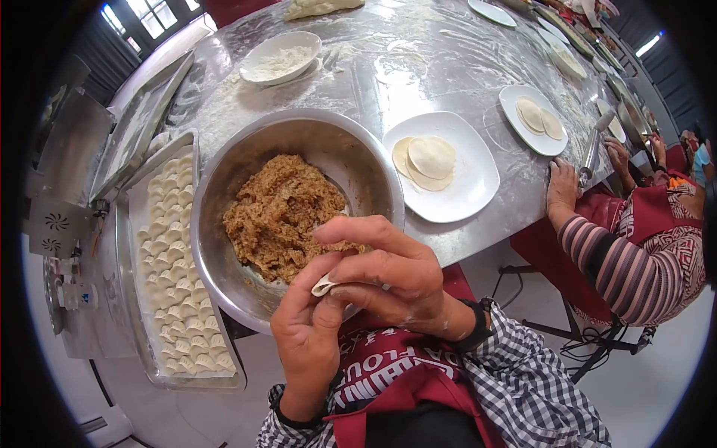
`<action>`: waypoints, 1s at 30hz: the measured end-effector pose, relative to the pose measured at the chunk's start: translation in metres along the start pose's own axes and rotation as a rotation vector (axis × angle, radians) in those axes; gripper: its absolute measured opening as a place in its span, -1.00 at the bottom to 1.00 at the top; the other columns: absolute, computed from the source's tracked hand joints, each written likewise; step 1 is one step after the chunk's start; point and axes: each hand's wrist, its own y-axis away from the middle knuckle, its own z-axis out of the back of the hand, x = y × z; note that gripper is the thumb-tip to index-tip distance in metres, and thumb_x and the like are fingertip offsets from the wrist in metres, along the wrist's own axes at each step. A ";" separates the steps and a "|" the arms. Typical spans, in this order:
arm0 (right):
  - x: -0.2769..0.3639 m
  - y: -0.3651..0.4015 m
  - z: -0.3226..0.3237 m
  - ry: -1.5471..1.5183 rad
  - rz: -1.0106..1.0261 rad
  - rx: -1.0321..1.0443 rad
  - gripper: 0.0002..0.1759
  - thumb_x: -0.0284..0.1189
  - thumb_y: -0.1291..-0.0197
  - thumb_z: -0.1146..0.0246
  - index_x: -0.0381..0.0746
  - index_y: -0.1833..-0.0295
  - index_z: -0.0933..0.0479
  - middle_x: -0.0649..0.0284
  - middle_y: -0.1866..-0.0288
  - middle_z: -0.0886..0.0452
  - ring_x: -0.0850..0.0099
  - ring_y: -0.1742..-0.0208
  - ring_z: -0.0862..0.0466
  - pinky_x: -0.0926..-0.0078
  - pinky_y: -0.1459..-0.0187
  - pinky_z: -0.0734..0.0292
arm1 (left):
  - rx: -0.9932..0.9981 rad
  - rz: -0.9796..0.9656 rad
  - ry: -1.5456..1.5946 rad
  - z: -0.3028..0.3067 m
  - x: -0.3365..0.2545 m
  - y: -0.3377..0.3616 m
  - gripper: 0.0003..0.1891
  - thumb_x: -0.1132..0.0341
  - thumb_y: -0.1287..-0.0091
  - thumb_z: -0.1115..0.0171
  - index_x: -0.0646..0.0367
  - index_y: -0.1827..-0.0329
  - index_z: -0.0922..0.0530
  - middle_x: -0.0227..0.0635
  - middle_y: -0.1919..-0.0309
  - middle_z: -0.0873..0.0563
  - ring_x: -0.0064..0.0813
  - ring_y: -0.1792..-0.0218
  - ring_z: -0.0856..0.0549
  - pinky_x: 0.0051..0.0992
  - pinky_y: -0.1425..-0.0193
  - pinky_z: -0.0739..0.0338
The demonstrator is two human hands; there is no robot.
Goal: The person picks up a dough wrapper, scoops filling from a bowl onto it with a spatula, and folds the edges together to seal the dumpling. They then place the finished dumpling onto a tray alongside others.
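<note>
A small folded dumpling point(323, 285) is pinched between both hands, over the near rim of a large steel bowl point(376, 160). My left hand point(308, 321) holds it from the left with fingers and thumb. From the right, my right hand point(396, 276) presses its edge, partly covering it. Brown minced filling point(280, 213) lies in the bowl. Right of the bowl, round dough wrappers point(431, 158) overlap on a white square plate point(474, 183). To the left, a metal tray point(196, 160) holds rows of shaped dumplings point(175, 276).
A white bowl of flour point(282, 56) stands beyond the steel bowl on the floury metal table point(358, 89). At right, a co-worker's hand point(562, 187) rests by the table edge, near a plate of wrappers point(511, 101) and a rolling pin point(594, 145).
</note>
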 end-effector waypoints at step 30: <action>0.001 -0.001 0.005 0.017 -0.030 0.045 -0.88 -0.63 0.10 -0.28 -0.33 0.37 -0.52 0.04 -0.02 -0.50 0.21 0.08 -0.55 0.43 0.13 -0.47 | 0.110 0.209 0.384 -0.002 -0.009 -0.006 -0.53 0.36 -0.37 0.06 0.43 -0.28 -0.15 -0.07 -0.09 -0.46 -0.32 -0.10 -0.51 -0.37 -0.14 -0.46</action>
